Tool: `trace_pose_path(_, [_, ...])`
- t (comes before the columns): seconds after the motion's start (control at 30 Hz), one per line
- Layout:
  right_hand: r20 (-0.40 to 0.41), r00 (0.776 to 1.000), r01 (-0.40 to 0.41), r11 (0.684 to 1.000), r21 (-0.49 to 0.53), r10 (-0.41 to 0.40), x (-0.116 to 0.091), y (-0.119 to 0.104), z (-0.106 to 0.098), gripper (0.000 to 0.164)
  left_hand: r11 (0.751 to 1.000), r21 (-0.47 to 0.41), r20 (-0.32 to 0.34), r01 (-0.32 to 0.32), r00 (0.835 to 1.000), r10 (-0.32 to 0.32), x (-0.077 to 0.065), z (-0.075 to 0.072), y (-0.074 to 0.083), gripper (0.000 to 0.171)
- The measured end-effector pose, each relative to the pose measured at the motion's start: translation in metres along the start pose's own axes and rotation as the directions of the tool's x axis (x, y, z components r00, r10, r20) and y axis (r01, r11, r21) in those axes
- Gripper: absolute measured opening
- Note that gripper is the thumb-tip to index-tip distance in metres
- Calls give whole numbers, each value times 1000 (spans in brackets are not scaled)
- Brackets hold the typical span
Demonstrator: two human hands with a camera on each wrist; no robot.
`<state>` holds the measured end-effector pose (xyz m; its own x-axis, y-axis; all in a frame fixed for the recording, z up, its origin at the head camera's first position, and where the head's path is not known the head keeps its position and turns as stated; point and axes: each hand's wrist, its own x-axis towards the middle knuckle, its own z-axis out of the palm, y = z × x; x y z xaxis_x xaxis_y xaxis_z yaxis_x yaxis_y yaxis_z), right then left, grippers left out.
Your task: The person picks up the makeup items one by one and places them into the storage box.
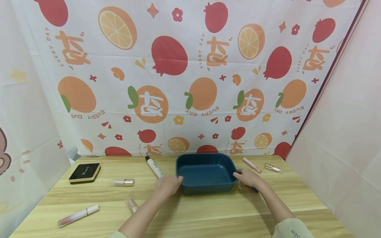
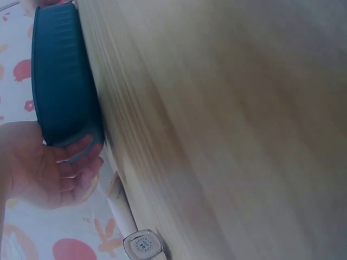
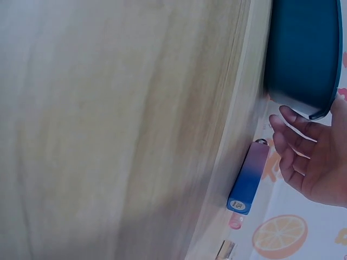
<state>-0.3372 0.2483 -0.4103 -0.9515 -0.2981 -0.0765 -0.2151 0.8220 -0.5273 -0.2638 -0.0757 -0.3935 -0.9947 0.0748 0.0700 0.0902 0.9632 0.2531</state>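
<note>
A dark teal rectangular plastic bin (image 1: 205,189) stands on the wooden table, its open top facing up. At its left end my left hand (image 1: 169,184) grips the wall, thumb by the rim and fingers (image 2: 76,167) against the outside. My right hand (image 1: 247,177) holds the opposite end, its thumb at the rim; in the right wrist view its fingers (image 3: 295,143) curve beside the bin's end. A pink-and-blue box (image 3: 249,176) lies close to the right hand, mostly hidden under it in the head view. Just behind the left hand is a white tube with a black cap (image 1: 154,168).
On the left lie a black compact (image 1: 85,172), a lipstick tube (image 1: 122,182), a pink lip gloss (image 1: 78,215) and another small tube (image 1: 131,203) beside the left forearm. A pink tube (image 1: 252,165) and a small lipstick (image 1: 273,168) lie back right. A fruit-print curtain (image 1: 178,82) hangs behind.
</note>
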Motion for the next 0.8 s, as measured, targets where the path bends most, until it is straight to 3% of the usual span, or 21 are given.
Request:
trace_pose_path(0.3, [3, 999, 32, 999, 0, -32, 1, -1, -1, 28, 996, -88, 80, 32, 997, -25, 6, -1, -4, 40])
trace_pose_path(0.47, [2, 999, 35, 999, -2, -35, 2, -1, -1, 27, 963, -252, 113, 94, 991, -67, 15, -1, -11, 42])
trace_pose_path(0.53, [-3, 999, 32, 999, -2, -32, 2, -2, -1, 27, 923, -372, 93, 104, 993, -75, 19, -2, -14, 44])
trace_pose_path(0.57, [-4, 999, 31, 999, -5, -31, 2, -2, -1, 27, 890, -443, 82, 109, 993, -80, 20, -3, -16, 44])
trace_pose_path(0.7, [-7, 999, 34, 999, -13, -34, 2, -2, -1, 27, 713, -692, 64, 112, 994, -94, 25, -5, -20, 40])
trace_pose_path(0.8, [-11, 999, 37, 999, -5, -37, 2, -1, 0, 27, 604, -785, 79, 137, 989, -121, 25, -4, -22, 42])
